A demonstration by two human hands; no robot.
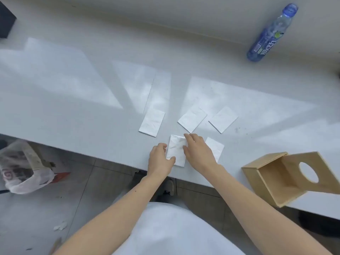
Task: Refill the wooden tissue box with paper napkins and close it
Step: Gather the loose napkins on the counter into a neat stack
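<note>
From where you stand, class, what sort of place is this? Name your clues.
Probably a plain workroom or office: a long white table against a bare wall, a grey tiled floor with a filled plastic bag on it, and a blue drink bottle on the table.

White table (73,107) is lit in patches. Wooden tissue box (272,183) is set at the near edge, open, its lid (327,173) w/ round hole raised. Five folded paper napkins are laid flat, all left of the box, none touching it. Closest to box: napkin A (217,147); napkin B (175,150) is found just left of A. Farther from the box, napkin C (223,119), napkin D (192,119) & napkin E (152,122) are spread in a row, apart. Blue bottle (272,34) is placed well beyond the box, by the far edge. Dark block (5,21) is seen at the far-left corner, farthest from box.
</note>
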